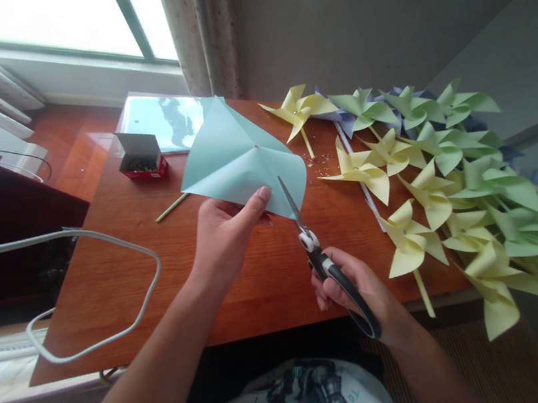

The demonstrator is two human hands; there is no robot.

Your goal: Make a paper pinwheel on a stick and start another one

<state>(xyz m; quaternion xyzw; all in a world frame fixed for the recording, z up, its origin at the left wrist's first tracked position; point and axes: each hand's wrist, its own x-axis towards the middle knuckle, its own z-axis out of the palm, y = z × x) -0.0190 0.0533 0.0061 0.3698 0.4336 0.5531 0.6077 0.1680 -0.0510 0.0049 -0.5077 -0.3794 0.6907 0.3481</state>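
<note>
A creased light-blue paper sheet is pinched at its near edge by my left hand, thumb on top and fingers underneath. My right hand is wrapped round the handles of a pair of scissors with black-and-white grips. The slightly parted blades lie at the sheet's right near edge, one above the paper. A pale yellow-green stick lies on the table, its far end hidden by the sheet.
Yellow pinwheels, green pinwheels and purple ones crowd the right of the wooden table. An open small box and glossy blue sheets stand at the back left. A white cable loops over the left edge.
</note>
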